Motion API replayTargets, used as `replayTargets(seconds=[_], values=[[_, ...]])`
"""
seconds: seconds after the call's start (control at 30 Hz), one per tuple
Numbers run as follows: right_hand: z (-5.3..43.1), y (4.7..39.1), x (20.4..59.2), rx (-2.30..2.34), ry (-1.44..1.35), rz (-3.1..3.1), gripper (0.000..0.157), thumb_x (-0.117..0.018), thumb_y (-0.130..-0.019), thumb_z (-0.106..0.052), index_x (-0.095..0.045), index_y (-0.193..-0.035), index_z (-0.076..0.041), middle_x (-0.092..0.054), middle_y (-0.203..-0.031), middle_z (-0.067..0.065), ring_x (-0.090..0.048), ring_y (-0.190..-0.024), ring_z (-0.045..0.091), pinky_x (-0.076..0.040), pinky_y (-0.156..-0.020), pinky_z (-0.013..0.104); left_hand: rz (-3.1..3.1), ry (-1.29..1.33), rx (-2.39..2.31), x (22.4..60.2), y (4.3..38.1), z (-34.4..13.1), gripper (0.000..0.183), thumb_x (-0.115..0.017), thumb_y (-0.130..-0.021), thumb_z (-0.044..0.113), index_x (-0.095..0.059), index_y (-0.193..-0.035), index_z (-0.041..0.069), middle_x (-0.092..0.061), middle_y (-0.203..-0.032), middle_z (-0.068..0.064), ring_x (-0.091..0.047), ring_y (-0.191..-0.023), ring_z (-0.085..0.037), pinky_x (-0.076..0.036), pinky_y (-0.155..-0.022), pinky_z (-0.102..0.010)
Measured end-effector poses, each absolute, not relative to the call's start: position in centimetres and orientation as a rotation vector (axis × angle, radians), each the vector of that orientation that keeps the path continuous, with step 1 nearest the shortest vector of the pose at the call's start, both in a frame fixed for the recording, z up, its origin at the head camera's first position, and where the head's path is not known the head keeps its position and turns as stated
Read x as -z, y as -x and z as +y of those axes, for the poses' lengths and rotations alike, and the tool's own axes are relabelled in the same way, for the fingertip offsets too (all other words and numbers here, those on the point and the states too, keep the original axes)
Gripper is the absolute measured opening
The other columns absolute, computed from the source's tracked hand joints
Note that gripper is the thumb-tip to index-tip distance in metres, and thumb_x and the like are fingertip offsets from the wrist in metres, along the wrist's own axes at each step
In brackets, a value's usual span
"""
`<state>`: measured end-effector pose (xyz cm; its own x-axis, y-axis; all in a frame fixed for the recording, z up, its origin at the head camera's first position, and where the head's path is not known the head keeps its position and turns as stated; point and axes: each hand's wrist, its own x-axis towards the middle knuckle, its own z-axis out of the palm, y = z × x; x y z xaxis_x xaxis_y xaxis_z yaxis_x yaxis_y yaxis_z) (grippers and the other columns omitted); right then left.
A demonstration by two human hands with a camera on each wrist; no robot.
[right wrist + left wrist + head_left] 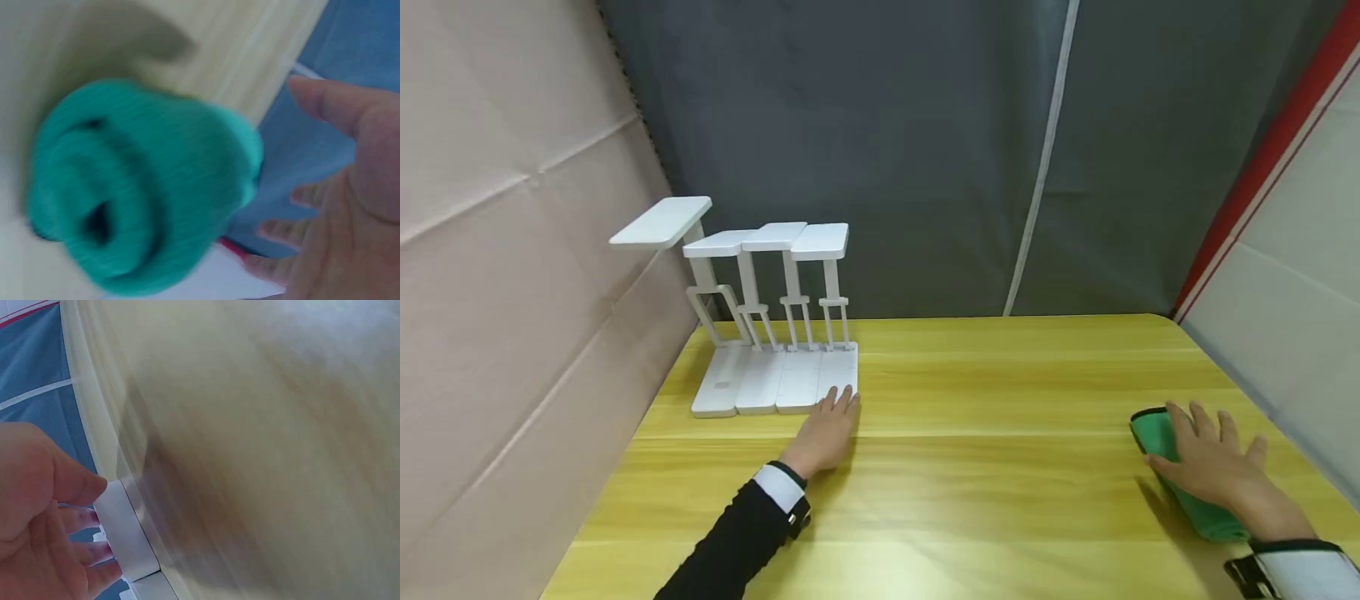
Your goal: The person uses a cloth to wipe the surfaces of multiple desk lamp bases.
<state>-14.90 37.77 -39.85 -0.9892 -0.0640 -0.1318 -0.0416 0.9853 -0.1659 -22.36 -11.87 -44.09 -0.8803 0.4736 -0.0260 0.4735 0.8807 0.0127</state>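
Note:
Several white folding stands (801, 379), like phone or tablet stands, stand side by side at the back left, flat bases down and flat top plates raised on posts. The leftmost top plate (662, 221) is higher and juts out to the left. My left hand (827, 433) rests its fingertips on the front of the rightmost base (128, 531); in the left wrist view the thumb is at its corner. On the right, a rolled green towel (1198, 500) with a dark edge lies on the table. My right hand (1225, 475), fingers spread, is over the towel (187, 162).
The yellow wood-grain table (985, 467) ends at a dark grey curtain (887, 150) with a pale vertical strip. Pale fabric walls (512, 292) flank both sides; a red band (1262, 167) runs down the right one.

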Motion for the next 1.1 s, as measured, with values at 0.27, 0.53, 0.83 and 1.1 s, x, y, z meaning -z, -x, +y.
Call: replayTargets(seconds=[0.27, 0.53, 0.83, 1.1], values=[[38.8, 15.6, 42.3, 0.386, -0.026, 2.862, 0.108, -0.05, -0.083, -0.061, 0.006, -0.126, 0.022, -0.022, -0.102, 0.05, -0.026, -0.09, 0.068, -0.036, -0.068, 0.065, 3.025, -0.851, 0.026, 43.8, 19.8, -11.7, 0.055, -0.047, -0.083, 0.001, -0.028, -0.135, -0.004, -0.026, -0.141, -0.023, -0.023, -0.127, -0.044, -0.029, -0.102, -0.049], [40.5, 15.1, 43.9, 0.409, -0.211, 2.832, 0.12, -0.053, -0.076, -0.068, 0.013, -0.126, 0.02, -0.018, -0.104, 0.052, -0.028, -0.086, 0.068, -0.039, -0.063, 0.065, 3.016, -0.983, 0.133, 43.7, 16.8, -9.0, 0.06, -0.054, -0.08, 0.009, -0.031, -0.135, -0.001, -0.029, -0.141, -0.018, -0.028, -0.126, -0.04, -0.032, -0.101, -0.046], [41.3, 14.6, 43.9, 0.356, -0.221, 2.861, 0.115, -0.053, -0.079, -0.062, 0.013, -0.126, 0.019, -0.034, -0.092, 0.049, -0.042, -0.075, 0.059, -0.042, -0.054, 0.055, 2.982, -1.096, 0.273, 43.4, 13.0, -6.7, 0.072, -0.065, -0.072, 0.018, -0.033, -0.135, 0.004, -0.032, -0.141, -0.013, -0.033, -0.124, -0.035, -0.036, -0.098, -0.04], [41.3, 14.7, 43.9, 0.365, -0.21, 2.894, 0.111, -0.06, -0.08, -0.05, 0.014, -0.126, 0.019, -0.038, -0.087, 0.046, -0.046, -0.07, 0.053, -0.042, -0.051, 0.049, 2.889, -1.186, 0.371, 43.0, 9.4, -4.9, 0.077, -0.068, -0.072, 0.038, -0.035, -0.135, 0.01, -0.033, -0.141, -0.006, -0.033, -0.123, -0.03, -0.036, -0.097, -0.033]])
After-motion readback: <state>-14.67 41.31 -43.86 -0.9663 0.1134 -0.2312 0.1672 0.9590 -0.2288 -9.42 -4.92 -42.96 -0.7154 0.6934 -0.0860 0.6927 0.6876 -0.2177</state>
